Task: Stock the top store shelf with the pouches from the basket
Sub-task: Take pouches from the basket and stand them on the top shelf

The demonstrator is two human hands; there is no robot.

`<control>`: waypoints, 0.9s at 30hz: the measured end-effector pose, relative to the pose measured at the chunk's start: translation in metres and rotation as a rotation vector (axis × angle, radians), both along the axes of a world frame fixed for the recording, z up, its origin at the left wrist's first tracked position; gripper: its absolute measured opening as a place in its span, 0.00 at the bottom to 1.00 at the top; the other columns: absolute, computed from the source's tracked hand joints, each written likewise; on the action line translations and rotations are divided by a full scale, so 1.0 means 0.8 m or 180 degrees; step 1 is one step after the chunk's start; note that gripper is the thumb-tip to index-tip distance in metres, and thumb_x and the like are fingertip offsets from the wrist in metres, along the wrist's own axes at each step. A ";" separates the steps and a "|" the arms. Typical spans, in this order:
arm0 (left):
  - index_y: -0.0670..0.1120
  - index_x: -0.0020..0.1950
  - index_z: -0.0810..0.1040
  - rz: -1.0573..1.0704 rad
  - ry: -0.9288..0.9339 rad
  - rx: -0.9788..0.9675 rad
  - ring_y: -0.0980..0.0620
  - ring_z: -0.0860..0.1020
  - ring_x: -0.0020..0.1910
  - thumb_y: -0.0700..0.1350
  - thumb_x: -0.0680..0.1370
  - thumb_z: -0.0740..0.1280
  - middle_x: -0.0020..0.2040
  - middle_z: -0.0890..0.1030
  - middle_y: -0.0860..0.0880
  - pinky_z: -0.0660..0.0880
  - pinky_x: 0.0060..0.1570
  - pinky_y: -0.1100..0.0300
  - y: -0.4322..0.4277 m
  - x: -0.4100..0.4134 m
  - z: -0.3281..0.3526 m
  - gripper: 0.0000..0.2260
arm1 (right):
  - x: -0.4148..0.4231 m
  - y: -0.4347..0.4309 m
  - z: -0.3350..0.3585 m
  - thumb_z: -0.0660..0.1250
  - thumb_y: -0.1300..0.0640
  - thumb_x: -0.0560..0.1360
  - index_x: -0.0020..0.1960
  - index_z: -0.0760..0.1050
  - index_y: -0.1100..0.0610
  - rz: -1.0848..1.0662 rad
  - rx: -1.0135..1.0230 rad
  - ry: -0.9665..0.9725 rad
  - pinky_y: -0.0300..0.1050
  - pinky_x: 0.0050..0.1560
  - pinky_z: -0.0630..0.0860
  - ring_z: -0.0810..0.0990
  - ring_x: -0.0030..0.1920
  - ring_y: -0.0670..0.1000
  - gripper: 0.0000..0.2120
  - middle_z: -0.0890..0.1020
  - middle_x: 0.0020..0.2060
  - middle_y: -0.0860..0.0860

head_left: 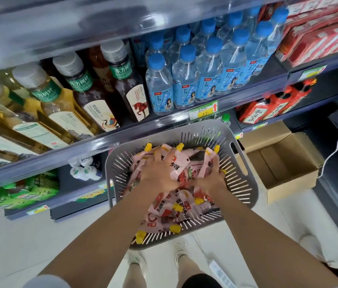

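Note:
A grey slotted basket (pixel 240 183) sits low in front of the shelves, filled with several pink pouches (pixel 164 206) with yellow caps. Both my hands are inside it. My left hand (pixel 157 173) presses down on the pile, its fingers curled around pouches at the far side. My right hand (pixel 212 173) grips a pouch (pixel 208 161) with a yellow cap near the basket's right wall. The top shelf's underside (pixel 80 28) shows as a blurred grey band at the upper edge; its surface is hidden.
Tea bottles (pixel 64 96) and blue-capped water bottles (pixel 193 69) fill the shelf behind the basket. Red boxes (pixel 317 38) stand at the upper right. An open cardboard box (pixel 282 163) lies on the floor to the right. My feet (pixel 157 256) are below the basket.

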State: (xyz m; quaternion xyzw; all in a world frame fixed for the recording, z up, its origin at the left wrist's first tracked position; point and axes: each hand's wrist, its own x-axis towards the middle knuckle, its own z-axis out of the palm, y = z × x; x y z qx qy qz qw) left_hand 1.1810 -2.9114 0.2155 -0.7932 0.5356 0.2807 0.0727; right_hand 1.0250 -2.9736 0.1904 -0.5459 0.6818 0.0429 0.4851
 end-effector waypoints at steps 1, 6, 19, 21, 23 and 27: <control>0.61 0.77 0.42 0.0010 0.0016 -0.0001 0.38 0.57 0.74 0.58 0.66 0.73 0.77 0.48 0.46 0.62 0.68 0.41 0.001 0.000 0.005 0.50 | -0.002 -0.003 -0.002 0.80 0.56 0.61 0.76 0.38 0.40 -0.0149 0.0065 -0.0146 0.62 0.67 0.67 0.62 0.70 0.65 0.61 0.56 0.72 0.60; 0.60 0.77 0.43 0.0098 -0.0144 -0.0349 0.37 0.58 0.72 0.59 0.65 0.74 0.76 0.49 0.45 0.65 0.65 0.41 0.007 -0.002 0.023 0.51 | -0.016 -0.022 -0.009 0.80 0.56 0.62 0.76 0.49 0.50 -0.0801 0.0243 -0.0541 0.56 0.66 0.67 0.67 0.68 0.63 0.54 0.63 0.70 0.59; 0.59 0.77 0.40 0.0414 -0.0533 -0.0962 0.36 0.59 0.72 0.66 0.66 0.71 0.78 0.38 0.46 0.71 0.59 0.43 0.056 0.009 0.068 0.51 | -0.005 -0.006 0.022 0.79 0.53 0.64 0.75 0.44 0.57 -0.0489 -0.0057 -0.0100 0.55 0.64 0.68 0.68 0.66 0.63 0.54 0.65 0.67 0.63; 0.58 0.78 0.40 0.0459 -0.0541 -0.1067 0.37 0.61 0.70 0.65 0.68 0.70 0.78 0.40 0.47 0.73 0.56 0.45 0.065 0.010 0.083 0.50 | 0.011 0.011 0.042 0.76 0.47 0.66 0.74 0.43 0.59 0.0137 -0.0741 0.0508 0.56 0.63 0.67 0.64 0.66 0.65 0.53 0.61 0.66 0.65; 0.58 0.78 0.40 0.0558 -0.0524 -0.1208 0.38 0.61 0.71 0.63 0.68 0.70 0.78 0.42 0.48 0.73 0.56 0.46 0.075 0.014 0.096 0.49 | 0.022 0.025 0.061 0.73 0.44 0.67 0.73 0.46 0.58 0.0598 -0.1402 0.0618 0.59 0.64 0.65 0.64 0.65 0.66 0.48 0.62 0.64 0.63; 0.57 0.78 0.41 0.0615 -0.0531 -0.1497 0.38 0.59 0.72 0.65 0.70 0.68 0.79 0.43 0.48 0.74 0.54 0.46 0.094 0.020 0.124 0.47 | 0.029 0.042 0.097 0.68 0.40 0.69 0.72 0.48 0.57 0.1021 -0.1978 0.0415 0.58 0.63 0.67 0.69 0.62 0.66 0.43 0.63 0.63 0.63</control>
